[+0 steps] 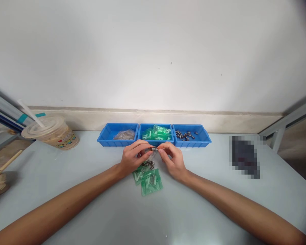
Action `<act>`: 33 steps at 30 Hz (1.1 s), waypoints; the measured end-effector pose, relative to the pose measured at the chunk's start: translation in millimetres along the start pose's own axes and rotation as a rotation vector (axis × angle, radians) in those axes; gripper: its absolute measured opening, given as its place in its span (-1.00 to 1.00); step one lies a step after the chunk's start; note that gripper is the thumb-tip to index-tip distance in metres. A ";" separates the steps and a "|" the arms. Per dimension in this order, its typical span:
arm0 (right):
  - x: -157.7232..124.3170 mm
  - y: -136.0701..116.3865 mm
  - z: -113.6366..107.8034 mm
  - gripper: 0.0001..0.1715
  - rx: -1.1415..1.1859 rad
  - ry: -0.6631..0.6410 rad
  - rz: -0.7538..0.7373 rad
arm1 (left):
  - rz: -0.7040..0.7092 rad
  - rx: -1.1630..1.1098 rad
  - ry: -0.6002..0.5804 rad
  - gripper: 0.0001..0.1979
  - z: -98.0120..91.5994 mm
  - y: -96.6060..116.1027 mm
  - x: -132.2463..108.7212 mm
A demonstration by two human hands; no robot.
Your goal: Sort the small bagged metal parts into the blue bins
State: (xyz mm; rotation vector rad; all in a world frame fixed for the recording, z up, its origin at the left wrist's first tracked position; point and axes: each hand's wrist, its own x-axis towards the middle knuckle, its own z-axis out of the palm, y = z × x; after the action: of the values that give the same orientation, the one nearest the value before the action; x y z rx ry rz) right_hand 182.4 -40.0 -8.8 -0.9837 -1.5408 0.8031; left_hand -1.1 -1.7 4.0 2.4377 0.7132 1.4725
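My left hand (pixel 134 157) and my right hand (pixel 172 159) meet over the table just in front of the middle blue tray. Both pinch a small dark metal part (pixel 153 148) between their fingertips. Under the hands lie a few green plastic bags (pixel 149 178) with small metal parts on and in them. Three blue trays stand in a row at the back: the left tray (pixel 105 137) holds clear bags, the middle tray (pixel 155 141) holds green bags, the right tray (pixel 202 137) holds loose dark metal parts.
A lidded drink cup (pixel 52 132) with a straw lies at the back left. A blurred dark object (pixel 244 156) sits on the table to the right. A white wall rises behind the trays. Wooden sticks show at the far left edge.
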 end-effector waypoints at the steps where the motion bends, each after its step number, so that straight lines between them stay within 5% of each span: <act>1: 0.1 0.2 0.0 -0.82 0.003 0.007 0.001 | 0.001 0.002 0.002 -0.90 0.0 -0.1 0.0; 33: 1.7 -1.9 -0.1 -0.82 -0.005 -0.025 0.021 | 0.017 0.002 -0.012 -0.88 0.0 -2.3 -1.9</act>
State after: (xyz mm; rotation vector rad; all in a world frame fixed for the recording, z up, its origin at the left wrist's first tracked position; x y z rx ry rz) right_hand 182.1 -39.2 -6.4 -0.9982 -1.5562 0.8295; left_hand -2.5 -0.7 1.6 2.4577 0.6935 1.4634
